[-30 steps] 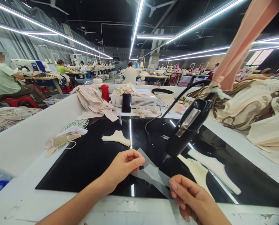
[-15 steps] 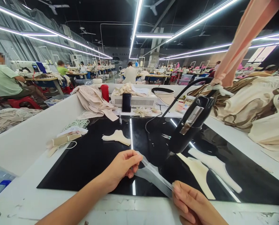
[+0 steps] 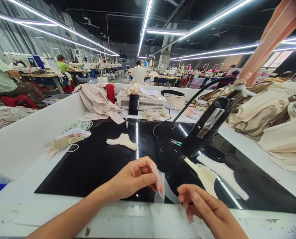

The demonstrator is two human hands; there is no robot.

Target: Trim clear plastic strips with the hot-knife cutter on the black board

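Between the thumb and fingers of my left hand [image 3: 140, 177] is a thin translucent sheet piece [image 3: 162, 189], hanging folded over the fingers. My right hand [image 3: 200, 205] is beside its lower right end, fingers curled but apart, with nothing seen held. To the right, two cut fabric pieces, one cream [image 3: 205, 174] and one white [image 3: 224, 172], lie on the black board [image 3: 88, 176]. A further cream piece [image 3: 122, 141] lies beyond my left hand. Above the right pieces hangs a black corded tool [image 3: 207, 127], tip down near the cream one.
Small snips [image 3: 176, 142] lie left of the tool. Cords and fabric scraps [image 3: 68, 137] sit at the board's left edge. A phone [image 3: 133, 104], a red cup [image 3: 110, 93] and beige fabric [image 3: 98, 99] stand behind. Garments [image 3: 282, 122] are heaped right. Co-workers sit farther off.
The translucent piece, stretched between both hands before, now hangs from my left hand. My right hand's fingers have come apart from it. The view has shifted slightly.
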